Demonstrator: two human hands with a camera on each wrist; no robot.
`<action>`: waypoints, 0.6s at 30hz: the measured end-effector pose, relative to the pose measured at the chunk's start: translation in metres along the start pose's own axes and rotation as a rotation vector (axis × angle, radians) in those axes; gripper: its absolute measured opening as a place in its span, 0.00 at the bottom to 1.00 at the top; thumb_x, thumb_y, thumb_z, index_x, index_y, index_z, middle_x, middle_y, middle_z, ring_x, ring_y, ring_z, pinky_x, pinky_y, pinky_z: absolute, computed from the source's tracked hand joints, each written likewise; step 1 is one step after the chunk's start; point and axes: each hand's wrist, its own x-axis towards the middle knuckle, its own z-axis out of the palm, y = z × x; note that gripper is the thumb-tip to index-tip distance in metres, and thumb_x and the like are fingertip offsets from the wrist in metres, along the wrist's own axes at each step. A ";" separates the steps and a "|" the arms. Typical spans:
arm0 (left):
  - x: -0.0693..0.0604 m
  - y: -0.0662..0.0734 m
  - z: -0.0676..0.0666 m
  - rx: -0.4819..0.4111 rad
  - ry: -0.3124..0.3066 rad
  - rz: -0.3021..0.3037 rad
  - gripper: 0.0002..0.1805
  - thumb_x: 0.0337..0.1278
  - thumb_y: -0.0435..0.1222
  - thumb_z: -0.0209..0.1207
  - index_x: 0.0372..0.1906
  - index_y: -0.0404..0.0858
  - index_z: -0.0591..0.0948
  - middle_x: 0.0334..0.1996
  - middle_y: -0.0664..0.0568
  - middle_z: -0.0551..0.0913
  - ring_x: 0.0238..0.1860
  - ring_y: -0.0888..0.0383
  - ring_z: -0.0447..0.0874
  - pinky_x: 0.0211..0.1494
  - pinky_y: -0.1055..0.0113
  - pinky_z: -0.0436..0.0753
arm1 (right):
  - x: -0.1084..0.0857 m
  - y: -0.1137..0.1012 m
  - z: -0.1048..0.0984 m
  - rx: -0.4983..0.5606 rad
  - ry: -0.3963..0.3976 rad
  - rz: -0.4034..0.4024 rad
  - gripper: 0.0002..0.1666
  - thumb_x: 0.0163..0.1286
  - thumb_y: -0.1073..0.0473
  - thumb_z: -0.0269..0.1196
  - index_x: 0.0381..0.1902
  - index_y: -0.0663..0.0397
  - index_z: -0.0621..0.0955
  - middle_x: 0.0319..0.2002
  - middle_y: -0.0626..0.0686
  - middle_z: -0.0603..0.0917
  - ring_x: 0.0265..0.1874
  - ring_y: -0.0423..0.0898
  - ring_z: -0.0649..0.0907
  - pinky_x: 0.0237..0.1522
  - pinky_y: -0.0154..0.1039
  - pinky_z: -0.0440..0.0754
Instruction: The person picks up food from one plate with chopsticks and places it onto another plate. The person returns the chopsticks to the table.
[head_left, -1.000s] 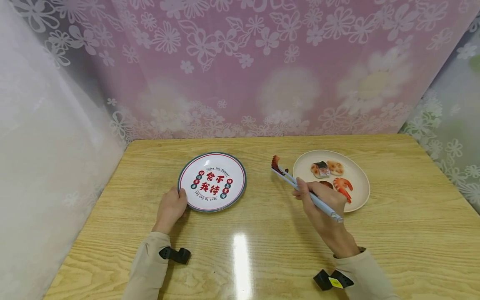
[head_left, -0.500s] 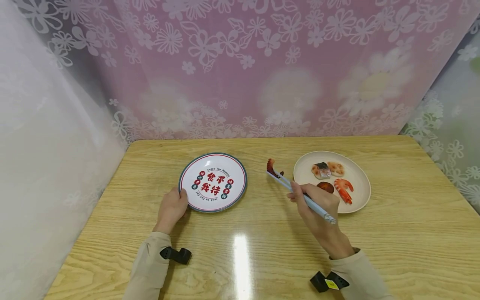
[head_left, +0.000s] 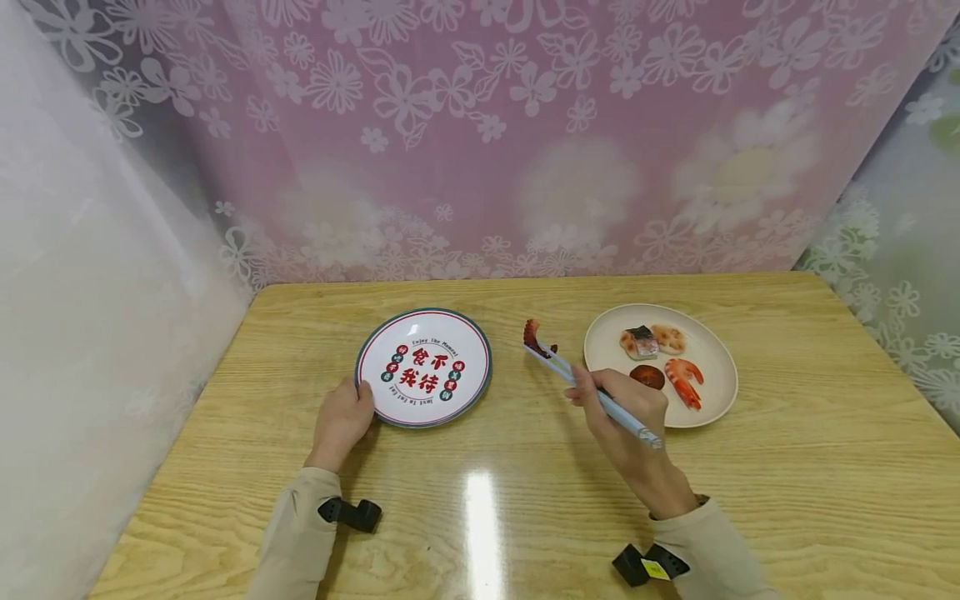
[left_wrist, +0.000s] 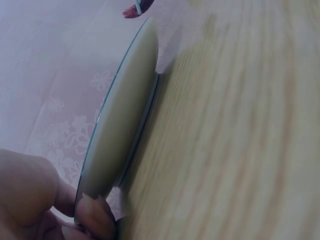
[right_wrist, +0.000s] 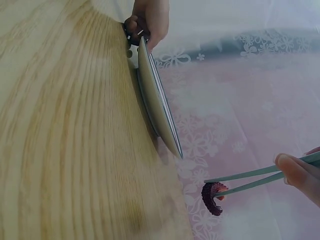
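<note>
My left hand pinches the near-left rim of a round white plate with a blue-green edge and red lettering; in the left wrist view the thumb and fingers clasp that rim. My right hand holds a pair of pale blue chopsticks. Their tips grip a dark red, curled octopus tentacle, raised above the table between the two plates. In the right wrist view the tentacle hangs between the chopstick tips, apart from the plate.
A cream oval plate on the right bears a shrimp, a brown mushroom-like cap, a piece with dark and silvery skin and a lotus root slice. A floral curtain hangs behind the wooden table.
My right hand has moved left with the chopsticks and the octopus tentacle, away from the cream plate, uncovering the brown cap. My left hand stays on the white plate's rim.
</note>
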 end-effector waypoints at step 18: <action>0.001 -0.002 0.003 0.010 0.013 0.004 0.20 0.74 0.40 0.37 0.46 0.27 0.72 0.14 0.46 0.75 0.12 0.56 0.74 0.19 0.65 0.69 | 0.004 -0.005 0.011 0.071 0.020 -0.020 0.20 0.71 0.58 0.59 0.22 0.65 0.84 0.18 0.53 0.84 0.13 0.45 0.82 0.16 0.27 0.75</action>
